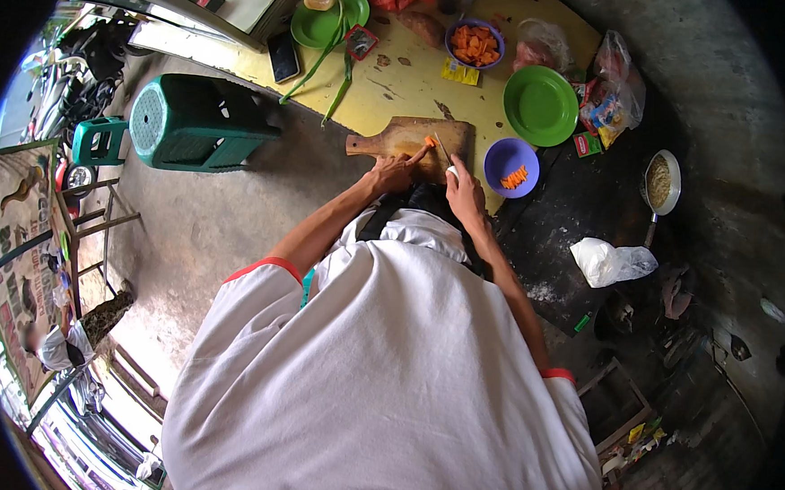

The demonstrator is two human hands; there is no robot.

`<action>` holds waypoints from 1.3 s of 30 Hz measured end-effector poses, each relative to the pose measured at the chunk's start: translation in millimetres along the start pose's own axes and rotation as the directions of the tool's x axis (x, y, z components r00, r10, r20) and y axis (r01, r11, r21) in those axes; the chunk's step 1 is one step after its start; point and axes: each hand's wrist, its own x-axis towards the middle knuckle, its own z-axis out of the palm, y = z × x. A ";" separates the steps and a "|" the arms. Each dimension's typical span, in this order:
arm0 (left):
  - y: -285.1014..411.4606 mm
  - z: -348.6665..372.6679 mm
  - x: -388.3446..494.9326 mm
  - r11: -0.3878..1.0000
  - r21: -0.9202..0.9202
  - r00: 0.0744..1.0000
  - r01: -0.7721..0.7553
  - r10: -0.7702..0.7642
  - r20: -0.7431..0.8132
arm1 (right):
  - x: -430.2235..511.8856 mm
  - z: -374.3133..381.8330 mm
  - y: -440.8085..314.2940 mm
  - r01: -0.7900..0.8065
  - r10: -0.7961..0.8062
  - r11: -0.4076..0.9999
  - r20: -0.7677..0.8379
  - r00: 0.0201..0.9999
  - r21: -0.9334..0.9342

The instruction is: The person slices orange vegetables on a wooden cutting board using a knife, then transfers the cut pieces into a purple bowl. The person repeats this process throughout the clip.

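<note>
A wooden cutting board [399, 137] with a short handle lies at the near edge of the yellow table. On it is a small orange piece of carrot [430, 141]. My left hand [393, 173] reaches over the board, its extended fingertips holding the near side of the carrot. My right hand [465, 190] grips the pale handle of a kitchen knife [443, 148], whose thin blade is beside the carrot. Just right of the board, a purple bowl [499, 158] holds several cut carrot sticks [514, 178].
Farther back are a purple bowl of orange chunks [474, 45], green plates [540, 106] [319, 30], scallions [337, 46] and a phone [283, 57]. Right lie a pan [671, 169] and a white-filled plastic bag [597, 262]. Left stands a green stool [198, 123]; a person [62, 347] is beyond.
</note>
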 end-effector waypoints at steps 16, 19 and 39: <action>-3.2 7.6 4.3 1.000 -0.010 0.998 0.021 -0.021 0.057 | 86.1 55.7 26.2 0.036 -0.036 0.995 -0.009 0.999 0.088; -7.6 13.8 9.5 0.996 0.074 0.999 -0.044 0.043 0.022 | 88.4 56.4 25.2 0.148 -0.146 0.988 -0.043 0.988 0.052; 2.9 -0.7 0.1 0.998 0.057 0.999 -0.003 0.000 0.051 | 80.2 44.6 52.5 -0.058 0.066 0.989 -0.059 0.996 0.134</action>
